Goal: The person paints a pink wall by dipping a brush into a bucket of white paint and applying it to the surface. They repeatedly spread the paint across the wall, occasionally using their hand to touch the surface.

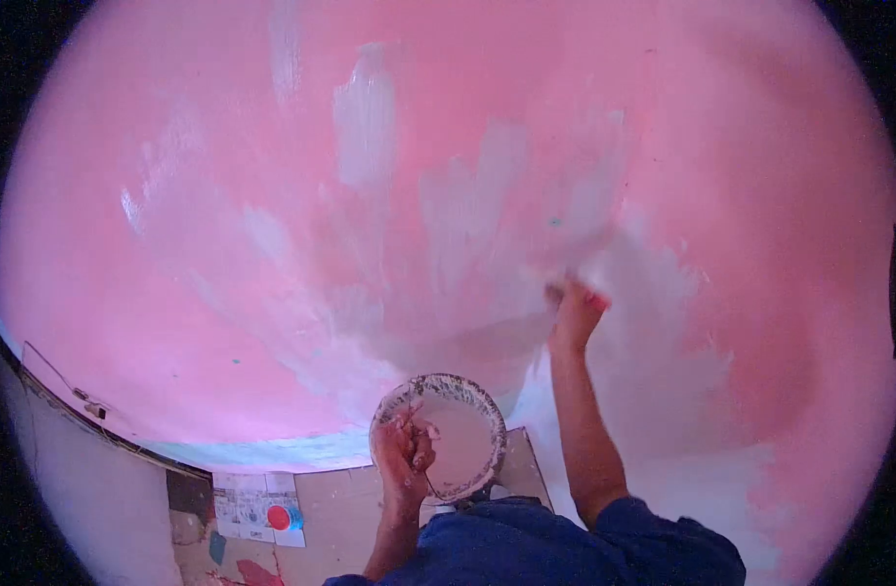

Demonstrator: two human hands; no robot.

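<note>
One round pan, mouth up, rim clamped in left hand; right hand up-right of it on wall, grip unclear.

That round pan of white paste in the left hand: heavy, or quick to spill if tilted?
Probably heavy for its size: the pan looks well filled with white paste. The paste seems thick, so it would likely slump rather than spill. The smeared rim may be slippery under the left hand, which grips one edge.
</note>
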